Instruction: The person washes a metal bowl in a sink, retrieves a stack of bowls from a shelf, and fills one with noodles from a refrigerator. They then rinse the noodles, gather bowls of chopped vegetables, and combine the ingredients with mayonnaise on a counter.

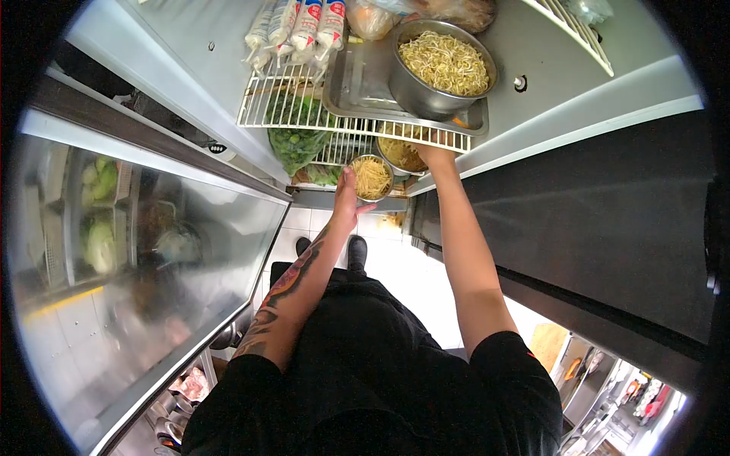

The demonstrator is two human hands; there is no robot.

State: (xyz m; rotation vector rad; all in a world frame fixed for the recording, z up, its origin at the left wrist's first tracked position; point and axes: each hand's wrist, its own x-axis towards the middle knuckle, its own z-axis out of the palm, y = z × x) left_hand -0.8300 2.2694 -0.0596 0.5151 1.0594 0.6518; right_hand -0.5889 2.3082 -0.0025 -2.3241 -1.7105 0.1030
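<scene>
My left hand (pixel 347 199) holds a small round metal container of pale yellow shreds (pixel 371 178), its fingers round the left and near side. Beside it, on a lower level of the fridge, a metal pot with yellowish food (pixel 401 152) shows partly under the wire shelf. My right hand (pixel 435 154) reaches to the right side of that pot; its fingers are hidden behind the shelf edge. Above, a large metal pot of bean sprouts (pixel 443 67) stands on a metal tray (pixel 365 91) on the wire shelf.
White-wrapped tubes (pixel 306 26) lie at the shelf's upper left. Green leafy vegetables in plastic (pixel 293 140) are below. An open glass door (pixel 152 235) stands at left, a dark door panel (pixel 593 197) at right. The wire shelf edge (pixel 350 131) passes over the lower pot.
</scene>
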